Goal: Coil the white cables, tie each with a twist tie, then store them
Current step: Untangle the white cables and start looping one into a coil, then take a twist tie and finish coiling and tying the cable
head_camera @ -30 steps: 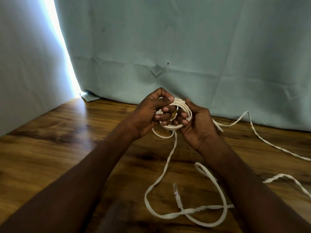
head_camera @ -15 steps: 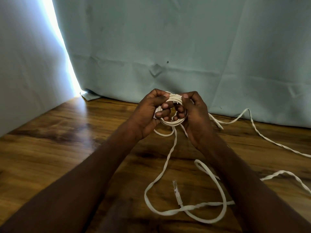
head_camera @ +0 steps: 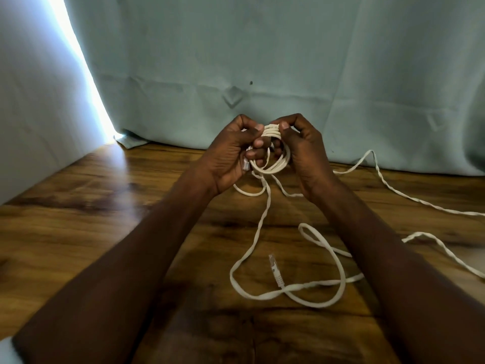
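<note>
Nearest the bottom of my view, both forearms run up from the lower corners toward the middle of the frame, over a wooden floor [head_camera: 78, 232] with a dark, patchy grain. Between the arms, in the lower centre-right, I see the slack of the white cable [head_camera: 338, 261] lying in a loose crossing loop on the wood, with a connector plug [head_camera: 275, 270] lying inside that loop, pointing up-frame. More of the slack trails off past the right forearm to the right edge, in two wavy runs.

From the loop one strand rises to the centre of the frame, where I hold the coil [head_camera: 275, 153] in the air above the floor. My left hand [head_camera: 231, 156] is curled around the coil's left side, fingers threaded through its middle, and a second small plug shows at the palm edge. My right hand [head_camera: 301, 151] grips the coil's right side, thumb and forefinger pinching the bundled turns at the top.

Behind the hands, a pale blue-green curtain [head_camera: 288, 48] hangs down to the floor across the upper frame. At the upper left a bright strip of light [head_camera: 81, 74] slants down between the cloth panels.
</note>
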### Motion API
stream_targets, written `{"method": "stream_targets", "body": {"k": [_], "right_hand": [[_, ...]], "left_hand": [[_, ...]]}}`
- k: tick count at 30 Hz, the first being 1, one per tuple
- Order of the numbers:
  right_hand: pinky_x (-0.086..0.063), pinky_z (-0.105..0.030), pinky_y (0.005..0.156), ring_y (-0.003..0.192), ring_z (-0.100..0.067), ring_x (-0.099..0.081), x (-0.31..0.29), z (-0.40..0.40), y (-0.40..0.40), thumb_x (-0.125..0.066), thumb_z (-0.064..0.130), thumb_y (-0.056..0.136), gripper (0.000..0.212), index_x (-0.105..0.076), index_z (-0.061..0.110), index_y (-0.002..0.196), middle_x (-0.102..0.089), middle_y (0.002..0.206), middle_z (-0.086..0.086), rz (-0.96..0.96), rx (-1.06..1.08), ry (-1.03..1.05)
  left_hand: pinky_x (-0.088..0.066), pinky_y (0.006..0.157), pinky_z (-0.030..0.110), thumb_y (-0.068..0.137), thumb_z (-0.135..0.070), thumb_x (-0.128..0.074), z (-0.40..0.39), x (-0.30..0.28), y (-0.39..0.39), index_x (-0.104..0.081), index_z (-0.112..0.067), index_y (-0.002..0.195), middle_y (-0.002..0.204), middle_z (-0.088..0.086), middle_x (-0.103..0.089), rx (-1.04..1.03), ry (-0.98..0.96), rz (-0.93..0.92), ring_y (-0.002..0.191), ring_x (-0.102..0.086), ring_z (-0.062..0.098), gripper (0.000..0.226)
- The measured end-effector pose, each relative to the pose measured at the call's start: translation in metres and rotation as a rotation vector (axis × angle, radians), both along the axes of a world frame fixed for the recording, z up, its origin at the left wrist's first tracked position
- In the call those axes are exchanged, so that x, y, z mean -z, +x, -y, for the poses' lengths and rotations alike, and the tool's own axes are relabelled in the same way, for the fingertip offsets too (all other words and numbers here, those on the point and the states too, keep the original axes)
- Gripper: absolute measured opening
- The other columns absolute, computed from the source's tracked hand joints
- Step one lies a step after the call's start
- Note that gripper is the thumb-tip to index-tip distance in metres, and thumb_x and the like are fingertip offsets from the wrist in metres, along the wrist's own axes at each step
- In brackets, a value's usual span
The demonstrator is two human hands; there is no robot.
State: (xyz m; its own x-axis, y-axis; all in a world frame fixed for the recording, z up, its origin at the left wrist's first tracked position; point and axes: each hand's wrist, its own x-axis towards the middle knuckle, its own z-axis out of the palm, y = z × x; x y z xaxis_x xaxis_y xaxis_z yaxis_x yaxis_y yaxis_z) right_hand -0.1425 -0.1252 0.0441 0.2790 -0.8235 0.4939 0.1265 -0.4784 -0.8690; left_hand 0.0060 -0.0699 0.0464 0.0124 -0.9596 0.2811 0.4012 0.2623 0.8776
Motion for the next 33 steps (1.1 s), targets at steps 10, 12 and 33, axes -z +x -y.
{"method": "stream_targets", "body": {"k": [10, 12, 33], "right_hand": [[-0.052, -0.026, 0.092, 0.102, -0.007, -0.067, -0.011, -0.059, -0.112, -0.056, 0.020, 0.105, 0.018, -0.072, 0.015, 0.109, -0.074, 0.105, 0.008, -0.157, 0.438, -0.255], [-0.053, -0.026, 0.087, 0.095, -0.010, -0.069, -0.007, -0.076, -0.156, -0.056, 0.015, 0.104, 0.017, -0.073, 0.012, 0.102, -0.074, 0.097, 0.005, -0.143, 0.511, -0.272], [-0.046, -0.034, 0.091, 0.116, -0.022, -0.053, 0.044, -0.092, -0.330, -0.071, 0.049, 0.088, 0.025, -0.072, 0.033, 0.107, -0.047, 0.102, 0.011, -1.305, 0.538, -0.208]], "left_hand": [[-0.026, 0.062, 0.034, 0.103, -0.005, -0.053, -0.023, -0.015, -0.035, -0.044, -0.018, 0.089, 0.068, 0.005, -0.047, -0.005, -0.172, 0.113, 0.055, -0.028, 0.014, 0.021], [-0.030, 0.060, 0.033, 0.103, -0.005, -0.053, -0.036, -0.020, -0.050, -0.044, -0.019, 0.089, 0.066, 0.004, -0.047, -0.016, -0.210, 0.159, 0.055, -0.028, 0.014, 0.022], [-0.042, 0.051, 0.020, 0.105, -0.004, -0.054, -0.028, 0.036, -0.265, -0.047, -0.013, 0.097, 0.065, 0.001, -0.058, -0.156, -0.242, 0.437, 0.053, -0.051, 0.007, 0.014]]}}
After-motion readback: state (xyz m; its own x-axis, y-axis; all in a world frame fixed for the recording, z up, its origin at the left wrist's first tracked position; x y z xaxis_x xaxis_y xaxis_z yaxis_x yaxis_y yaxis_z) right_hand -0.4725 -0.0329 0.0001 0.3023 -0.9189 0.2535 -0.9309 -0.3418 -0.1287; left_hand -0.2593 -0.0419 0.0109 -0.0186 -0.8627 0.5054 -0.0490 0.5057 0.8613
